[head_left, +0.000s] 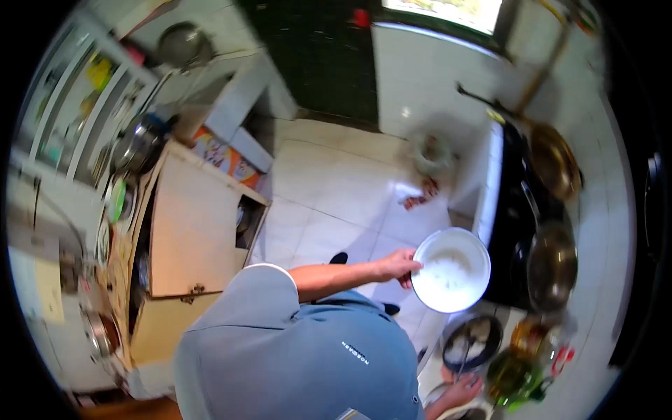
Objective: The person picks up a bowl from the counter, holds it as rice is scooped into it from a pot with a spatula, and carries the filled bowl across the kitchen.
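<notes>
A white bowl is tilted toward the camera, pinched at its rim by my left hand. Its inside looks pale, with some blurry specks at the bottom. Lower down, my right hand grips the thin handle of a utensil that reaches into a dark round pot. White lumpy contents show in the pot; their kind is unclear. The utensil's head is hidden. Beside the right hand stand a green bottle and a bottle of amber liquid.
A black stove along the right wall carries a steel wok, with a brass-coloured pan behind. A worn cabinet stands left. On the tiled floor are a pale container and reddish scraps.
</notes>
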A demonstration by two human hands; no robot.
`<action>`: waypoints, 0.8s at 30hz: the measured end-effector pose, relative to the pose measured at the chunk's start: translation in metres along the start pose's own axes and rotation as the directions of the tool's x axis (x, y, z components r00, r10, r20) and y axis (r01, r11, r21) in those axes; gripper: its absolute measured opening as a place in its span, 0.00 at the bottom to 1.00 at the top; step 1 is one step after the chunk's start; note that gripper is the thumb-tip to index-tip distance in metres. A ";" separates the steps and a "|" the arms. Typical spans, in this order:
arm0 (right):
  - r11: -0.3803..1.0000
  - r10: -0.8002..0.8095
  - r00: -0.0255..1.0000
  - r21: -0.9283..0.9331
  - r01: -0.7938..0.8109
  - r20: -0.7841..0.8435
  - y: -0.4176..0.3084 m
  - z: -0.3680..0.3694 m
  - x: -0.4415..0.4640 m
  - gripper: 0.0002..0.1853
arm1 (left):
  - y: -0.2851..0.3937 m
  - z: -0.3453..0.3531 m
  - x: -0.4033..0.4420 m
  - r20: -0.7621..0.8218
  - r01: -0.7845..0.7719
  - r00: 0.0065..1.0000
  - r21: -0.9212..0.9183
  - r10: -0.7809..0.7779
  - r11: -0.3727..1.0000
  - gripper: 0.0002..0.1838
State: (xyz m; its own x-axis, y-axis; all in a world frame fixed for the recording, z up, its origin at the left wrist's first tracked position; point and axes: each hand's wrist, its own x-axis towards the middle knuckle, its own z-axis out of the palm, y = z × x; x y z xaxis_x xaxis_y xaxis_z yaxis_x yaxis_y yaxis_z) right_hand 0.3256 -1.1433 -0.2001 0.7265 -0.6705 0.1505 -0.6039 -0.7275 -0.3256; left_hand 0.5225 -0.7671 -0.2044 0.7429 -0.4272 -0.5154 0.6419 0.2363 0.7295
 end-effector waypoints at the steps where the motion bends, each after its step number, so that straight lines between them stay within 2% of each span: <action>1: 0.998 -0.028 0.999 0.062 0.027 0.020 -0.025 -0.002 0.001 0.19 | 0.008 -0.012 -0.016 -0.033 -0.049 0.998 -0.038 0.047 0.998 0.18; 2: 0.992 -0.057 0.997 0.118 0.051 0.043 -0.050 0.000 0.001 0.18 | 0.018 -0.027 -0.033 -0.064 -0.095 0.994 -0.078 0.091 0.992 0.18; 3: 0.969 -0.174 0.983 0.186 0.161 0.052 -0.072 0.007 -0.002 0.15 | 0.029 -0.045 -0.052 -0.111 -0.141 0.985 -0.093 0.131 0.986 0.18; 4: 0.850 -0.516 0.842 0.030 0.527 -0.159 -0.134 -0.018 -0.012 0.11 | 0.039 -0.064 -0.075 -0.150 -0.189 0.973 -0.093 0.174 0.978 0.17; 5: 0.879 -0.401 0.916 0.288 0.380 0.017 -0.143 0.013 -0.012 0.11 | 0.047 -0.083 -0.097 -0.190 -0.235 0.958 -0.091 0.215 0.968 0.17; 6: 0.860 -0.311 0.920 0.482 0.166 0.238 -0.150 0.051 -0.014 0.14 | 0.056 -0.103 -0.120 -0.237 -0.276 0.940 -0.101 0.246 0.956 0.17; 7: 0.787 -0.457 0.844 0.570 0.238 0.279 -0.189 0.062 -0.019 0.14 | 0.066 -0.125 -0.145 -0.289 -0.312 0.916 -0.075 0.279 0.947 0.15; 8: 0.752 -0.481 0.798 0.639 0.162 0.363 -0.226 0.074 -0.033 0.15 | 0.075 -0.145 -0.169 -0.340 -0.342 0.889 -0.045 0.308 0.939 0.14; 10: 0.624 -0.577 0.629 0.778 -0.073 0.521 -0.312 0.099 -0.059 0.15 | 0.087 -0.185 -0.219 -0.427 -0.414 0.823 0.003 0.375 0.910 0.14; 11: 0.508 -0.632 0.543 0.825 -0.248 0.553 -0.363 0.098 -0.082 0.14 | 0.088 -0.202 -0.240 -0.467 -0.460 0.785 0.003 0.407 0.888 0.14; 13: 0.453 -0.747 0.342 0.813 -0.366 0.570 -0.454 0.085 -0.132 0.15 | 0.084 -0.227 -0.280 -0.547 -0.557 0.687 0.028 0.479 0.830 0.15; 15: 0.424 -0.875 0.117 0.860 -0.285 0.470 -0.520 0.077 -0.177 0.14 | 0.079 -0.245 -0.328 -0.727 -0.642 0.531 -0.009 0.437 0.767 0.14; 16: 0.374 -0.927 -0.078 0.905 -0.202 0.366 -0.560 0.081 -0.212 0.14 | 0.076 -0.259 -0.368 -0.826 -0.688 0.412 -0.004 0.385 0.726 0.13; 18: 0.393 -0.918 -0.147 0.895 -0.211 0.368 -0.580 0.064 -0.236 0.12 | 0.078 -0.260 -0.396 -0.900 -0.743 0.270 0.031 0.342 0.668 0.11; 20: 0.261 -0.882 -0.405 0.965 0.006 0.241 -0.617 0.057 -0.266 0.10 | 0.065 -0.271 -0.467 -0.960 -0.852 -0.063 0.194 0.273 0.486 0.09; 21: 0.253 -0.891 -0.397 0.967 -0.034 0.220 -0.616 0.053 -0.267 0.09 | 0.068 -0.272 -0.492 -0.945 -0.847 -0.168 0.284 0.280 0.449 0.08; 22: 0.229 -0.877 -0.445 0.972 -0.048 0.184 -0.637 0.055 -0.283 0.09 | 0.068 -0.275 -0.521 -0.909 -0.826 -0.326 0.407 0.259 0.390 0.06; 24: 0.317 -0.801 -0.546 0.948 -0.040 0.245 -0.649 0.054 -0.300 0.12 | 0.068 -0.280 -0.553 -0.860 -0.777 -0.488 0.505 0.149 0.377 0.06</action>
State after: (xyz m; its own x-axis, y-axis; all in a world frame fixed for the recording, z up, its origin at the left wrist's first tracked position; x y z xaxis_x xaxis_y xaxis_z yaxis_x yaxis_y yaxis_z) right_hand 0.5170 -0.4622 -0.0845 0.1669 0.9847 -0.0498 0.0898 -0.0655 -0.9938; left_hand 0.2087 -0.2700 0.0042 -0.1034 0.9943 -0.0273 -0.4311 -0.0201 0.9021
